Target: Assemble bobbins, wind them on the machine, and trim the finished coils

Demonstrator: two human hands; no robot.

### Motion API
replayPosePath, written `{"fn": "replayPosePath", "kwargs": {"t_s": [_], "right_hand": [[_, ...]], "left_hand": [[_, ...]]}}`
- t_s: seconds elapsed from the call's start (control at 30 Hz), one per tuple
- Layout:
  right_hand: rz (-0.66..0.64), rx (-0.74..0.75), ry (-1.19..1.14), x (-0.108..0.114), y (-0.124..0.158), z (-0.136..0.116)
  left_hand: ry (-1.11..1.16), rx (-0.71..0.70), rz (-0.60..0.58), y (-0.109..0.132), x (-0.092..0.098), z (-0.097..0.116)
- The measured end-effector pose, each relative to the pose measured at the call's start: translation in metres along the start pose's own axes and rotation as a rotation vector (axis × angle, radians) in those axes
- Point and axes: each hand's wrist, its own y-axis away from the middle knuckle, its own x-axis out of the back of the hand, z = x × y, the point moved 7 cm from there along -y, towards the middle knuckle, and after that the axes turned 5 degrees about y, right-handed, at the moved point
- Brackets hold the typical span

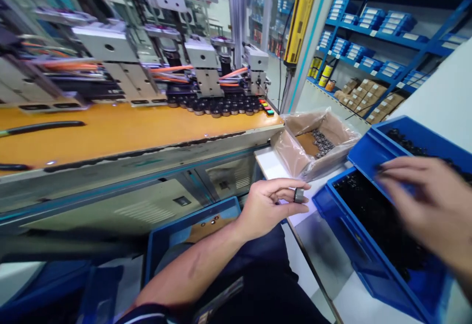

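Note:
My left hand (263,205) is closed lightly on a small metal cylinder with a dark band (299,195), held between thumb and fingers beside the white side table. My right hand (429,198), smeared by motion, hovers over two blue bins. A small black part (379,169) shows at its pinched thumb and fingertips, too blurred to make out its exact kind. Under that hand, the nearer blue bin (356,248) contains a mass of black parts. The farther blue bin (368,149) has more black pieces in it.
A plastic-lined cardboard box (289,157) with metal parts stands beyond my left hand. On the orange bench (147,130), rows of dark-topped round parts (217,107) sit before a machine (204,61). Another blue bin (153,245) is below. Blue shelving (387,41) stands behind.

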Motion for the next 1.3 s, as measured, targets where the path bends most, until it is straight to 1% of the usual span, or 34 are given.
{"fn": "replayPosePath", "kwargs": {"t_s": [0.03,0.07,0.13,0.17,0.23,0.3,0.43,0.6,0.7,0.9,1.0,1.17,1.3], "right_hand": [[-0.065,0.052,-0.073,-0.012,0.005,-0.018],[-0.098,0.101,-0.192,-0.024,0.01,-0.037],[-0.108,0.146,-0.374,-0.044,0.015,-0.066],[-0.1,0.161,-0.431,-0.052,0.015,-0.077],[-0.091,0.175,-0.487,-0.062,0.014,-0.088],[-0.077,0.191,-0.497,-0.066,0.013,-0.09],[-0.066,0.256,-0.468,-0.064,0.015,-0.09],[-0.018,0.233,-0.398,-0.058,0.019,-0.087],[-0.007,0.266,-0.346,-0.056,0.02,-0.088],[0.001,0.336,-0.315,-0.056,0.019,-0.09],[0.015,0.39,-0.268,-0.053,0.02,-0.093],[0.021,0.501,-0.203,-0.046,0.022,-0.107],[0.027,0.516,-0.184,-0.042,0.02,-0.124]], "left_hand": [[-0.009,-0.005,-0.008,0.002,-0.004,0.001],[-0.023,-0.014,-0.013,0.004,-0.006,0.002],[-0.061,-0.028,-0.02,0.008,-0.009,0.005],[-0.076,-0.034,-0.021,0.009,-0.009,0.006],[-0.081,-0.039,-0.018,0.012,-0.007,0.008],[-0.065,-0.043,-0.005,0.014,-0.004,0.01],[-0.031,-0.059,0.006,0.016,-0.001,0.012],[0.0,-0.068,-0.013,0.017,-0.003,0.011],[0.039,-0.023,-0.011,0.017,-0.004,0.008],[0.165,0.103,-0.008,0.018,-0.004,0.001],[0.227,0.153,-0.035,0.02,-0.006,0.0],[0.28,0.221,-0.104,0.026,-0.008,0.005],[0.276,0.251,-0.095,0.038,0.0,0.015]]}}
